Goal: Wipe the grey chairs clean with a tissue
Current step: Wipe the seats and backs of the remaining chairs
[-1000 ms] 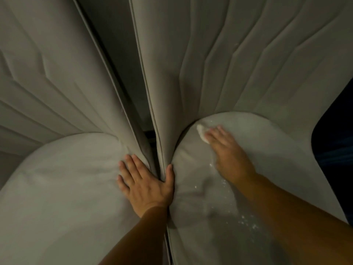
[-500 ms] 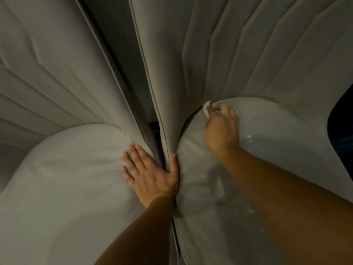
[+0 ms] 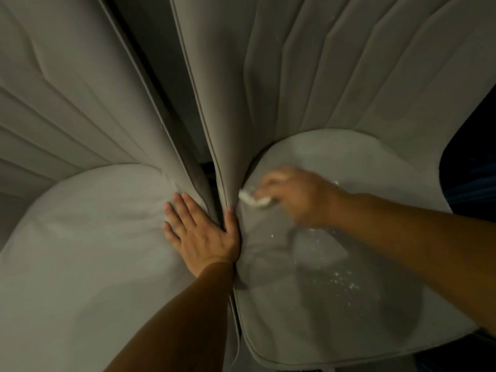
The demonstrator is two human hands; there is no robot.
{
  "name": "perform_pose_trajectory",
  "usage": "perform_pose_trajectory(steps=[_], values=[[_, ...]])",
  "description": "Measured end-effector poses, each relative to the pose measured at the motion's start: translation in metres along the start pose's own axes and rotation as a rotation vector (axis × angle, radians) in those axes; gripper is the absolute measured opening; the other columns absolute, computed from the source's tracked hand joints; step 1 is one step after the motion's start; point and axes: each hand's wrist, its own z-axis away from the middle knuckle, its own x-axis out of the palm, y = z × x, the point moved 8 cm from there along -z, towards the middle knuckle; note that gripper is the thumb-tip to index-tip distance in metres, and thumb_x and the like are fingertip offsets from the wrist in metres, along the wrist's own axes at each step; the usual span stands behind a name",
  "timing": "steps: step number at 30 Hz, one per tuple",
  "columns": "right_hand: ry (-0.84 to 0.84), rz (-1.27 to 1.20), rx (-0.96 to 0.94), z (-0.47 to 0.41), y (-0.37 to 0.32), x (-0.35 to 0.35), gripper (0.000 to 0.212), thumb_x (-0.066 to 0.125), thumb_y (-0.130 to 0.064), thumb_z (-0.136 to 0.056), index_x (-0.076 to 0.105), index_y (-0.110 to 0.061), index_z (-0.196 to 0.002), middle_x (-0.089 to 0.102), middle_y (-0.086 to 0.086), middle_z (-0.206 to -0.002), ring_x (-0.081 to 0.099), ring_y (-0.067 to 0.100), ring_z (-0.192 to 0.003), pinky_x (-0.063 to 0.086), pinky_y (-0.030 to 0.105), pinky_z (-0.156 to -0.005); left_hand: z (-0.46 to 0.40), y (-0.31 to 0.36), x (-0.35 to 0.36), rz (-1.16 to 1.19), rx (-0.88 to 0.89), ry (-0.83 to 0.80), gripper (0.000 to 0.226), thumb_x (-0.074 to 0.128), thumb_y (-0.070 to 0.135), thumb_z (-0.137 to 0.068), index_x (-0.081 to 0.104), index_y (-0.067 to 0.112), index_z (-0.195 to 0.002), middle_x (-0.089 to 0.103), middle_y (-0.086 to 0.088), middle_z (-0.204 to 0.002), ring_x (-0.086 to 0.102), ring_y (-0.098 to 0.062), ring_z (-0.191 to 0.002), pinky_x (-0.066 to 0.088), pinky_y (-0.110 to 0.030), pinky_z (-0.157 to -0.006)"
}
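The right hand point(image 3: 298, 196) pinches a small crumpled white tissue point(image 3: 253, 200) at its fingertips and presses it on the seat of the right grey chair point(image 3: 375, 167), close to the seat's inner edge where cushion meets backrest. The hand is blurred, so how each finger lies cannot be told beyond that the wad sticks out toward the gap between the chairs. The left hand point(image 3: 202, 232) lies flat with fingers spread on the seat of the left grey chair point(image 3: 88, 237), its thumb resting against the edge of the right seat.

What the next stroke likely turns on: the white crumbs point(image 3: 338, 280) lie scattered on the right seat nearer the person than the tissue, under and beside the right forearm, so the wad would have to be drawn back toward the seat's front edge to reach them. The right hand is the nearer one.

The tissue looks balled and ragged, and the specks may be shed bits of it, though that cannot be told for sure.
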Motion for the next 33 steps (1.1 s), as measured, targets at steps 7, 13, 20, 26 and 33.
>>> perform_pose_trajectory(steps=[7,13,20,26,33], values=[[0.571,0.122,0.682,0.002,0.105,-0.056,0.033,0.045,-0.006,-0.087,0.062,-0.007,-0.116,0.06,0.021,-0.114,0.054,0.041,-0.104,0.042,0.043,-0.087,0.0,0.0,0.002,0.006,-0.001,-0.01,0.102,0.019,0.076,-0.086,0.007,0.008,-0.161,0.002,-0.01,-0.17,-0.004,-0.027,-0.156,-0.002,-0.049,-0.125],[0.45,0.166,0.526,-0.018,0.036,0.036,0.028,0.054,-0.02,-0.084,0.071,-0.012,-0.105,0.064,0.01,-0.111,0.054,0.036,-0.104,0.042,0.04,-0.094,-0.001,-0.004,0.005,0.019,0.013,0.003,0.099,0.021,0.074,-0.088,0.005,0.009,-0.161,0.001,-0.009,-0.17,-0.005,-0.027,-0.156,-0.003,-0.049,-0.125],[0.158,0.139,-0.013,0.019,-0.013,0.052,0.032,0.063,-0.014,-0.092,0.068,-0.018,-0.123,0.065,0.008,-0.115,0.057,0.032,-0.102,0.048,0.042,-0.09,-0.001,-0.005,0.008,0.035,0.034,0.001,0.095,0.019,0.071,-0.091,0.004,0.01,-0.161,0.001,-0.009,-0.17,-0.004,-0.027,-0.156,-0.003,-0.049,-0.125],[-0.057,0.104,-0.078,0.07,-0.031,0.048,0.03,0.062,-0.01,-0.092,0.067,-0.018,-0.12,0.068,0.008,-0.096,0.06,0.031,-0.084,0.052,0.041,-0.082,-0.002,-0.007,0.008,0.087,0.069,-0.058,0.104,0.026,0.076,-0.086,0.002,0.009,-0.162,-0.002,-0.009,-0.17,-0.008,-0.025,-0.156,-0.005,-0.049,-0.125],[0.537,0.084,0.528,0.079,0.029,-0.028,0.033,0.045,-0.021,-0.098,0.064,-0.02,-0.125,0.066,0.013,-0.111,0.056,0.037,-0.1,0.044,0.038,-0.085,-0.009,-0.021,-0.003,-0.023,0.299,-0.327,0.105,0.025,0.084,-0.089,-0.012,0.017,-0.161,-0.017,-0.002,-0.169,-0.018,-0.02,-0.154,-0.005,-0.045,-0.126]])
